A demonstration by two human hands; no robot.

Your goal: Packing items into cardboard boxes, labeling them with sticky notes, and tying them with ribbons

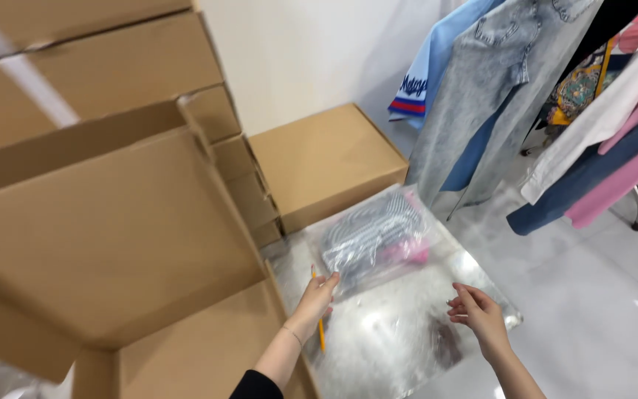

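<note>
From the head view, the left hand (pixel 317 297) rested its fingers (pixel 328 281) on the near edge of a clear plastic bag holding a folded grey striped garment (pixel 374 240), pinching nothing that I could make out. The bag lay on a shiny silver worktop (pixel 400 336). A yellow pencil (pixel 320 325) lay partly under that wrist. The right hand (pixel 479 314) hovered just over the worktop, fingers loosely curled and empty (near the bag, not touching). Brown cardboard boxes (pixel 112 214) were stacked at left; hanging clothes (pixel 526 96) filled the upper right.
</note>
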